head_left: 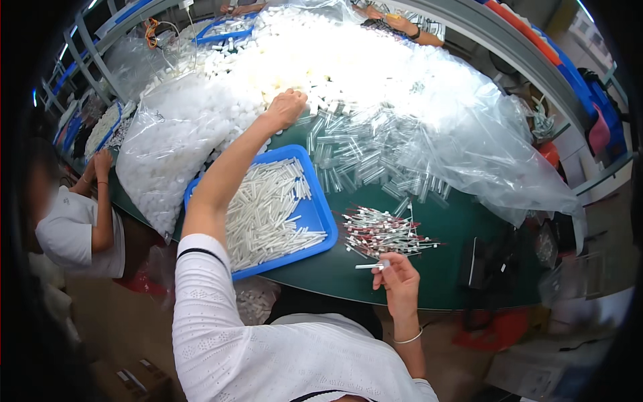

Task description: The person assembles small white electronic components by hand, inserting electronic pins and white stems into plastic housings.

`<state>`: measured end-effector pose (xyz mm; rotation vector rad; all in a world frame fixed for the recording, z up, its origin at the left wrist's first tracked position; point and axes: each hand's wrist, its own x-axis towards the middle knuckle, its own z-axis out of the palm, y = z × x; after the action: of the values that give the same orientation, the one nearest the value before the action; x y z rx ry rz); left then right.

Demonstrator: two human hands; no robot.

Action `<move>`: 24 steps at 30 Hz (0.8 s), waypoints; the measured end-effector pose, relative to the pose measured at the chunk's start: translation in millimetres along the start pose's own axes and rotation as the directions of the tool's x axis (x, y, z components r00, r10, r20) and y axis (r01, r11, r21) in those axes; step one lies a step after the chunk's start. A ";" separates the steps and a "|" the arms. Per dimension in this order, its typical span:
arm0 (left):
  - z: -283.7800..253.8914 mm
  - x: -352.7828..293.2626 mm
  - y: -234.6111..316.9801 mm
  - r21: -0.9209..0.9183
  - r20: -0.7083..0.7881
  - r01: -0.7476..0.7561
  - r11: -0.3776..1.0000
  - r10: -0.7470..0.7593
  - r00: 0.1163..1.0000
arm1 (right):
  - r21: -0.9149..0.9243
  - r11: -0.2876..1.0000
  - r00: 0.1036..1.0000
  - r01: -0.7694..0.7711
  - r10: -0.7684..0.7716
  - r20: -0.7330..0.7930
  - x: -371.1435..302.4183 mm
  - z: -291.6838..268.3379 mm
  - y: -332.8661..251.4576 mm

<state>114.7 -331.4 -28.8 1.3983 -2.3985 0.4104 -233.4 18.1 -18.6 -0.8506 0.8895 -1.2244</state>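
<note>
White stick [366, 266] in the right hand [400, 280], above the near edge of a green table [439, 275]. From largest down: the table spans the scene. Across its far side spreads a bright heap of small white pieces [268, 70], with a clear plastic bag [495, 151] draped to the right and a filled bag [167, 137] at the left. Nearer, left of centre, a blue tray [309, 216] holds many loose sticks [258, 218]. Clear tubes [362, 151] lie scattered beyond the tray, toward the right. Just right of the tray is a low pile of thin white-and-red pieces [382, 231].

The left hand [287, 107] reaches past the tray to the heap, fingertips together; whether they pinch anything cannot be told. The right thumb and fingers are clamped on one end of the stick; its free end points left.

A light pinch and a level stick should serve best here, with the left fingertips parting one piece from its neighbours and the forearm kept clear of the tray.
</note>
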 end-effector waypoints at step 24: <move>-133.1 -221.2 290.0 -0.805 -0.019 0.116 0.582 -0.221 0.975 | 0.403 0.890 0.974 -0.214 0.163 0.159 -5.4 19.2 24.6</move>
<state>-18.7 33.2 -25.1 1.0801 -1.8856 -0.5888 -206.7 28.1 -32.3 -0.4731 0.5643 -1.1230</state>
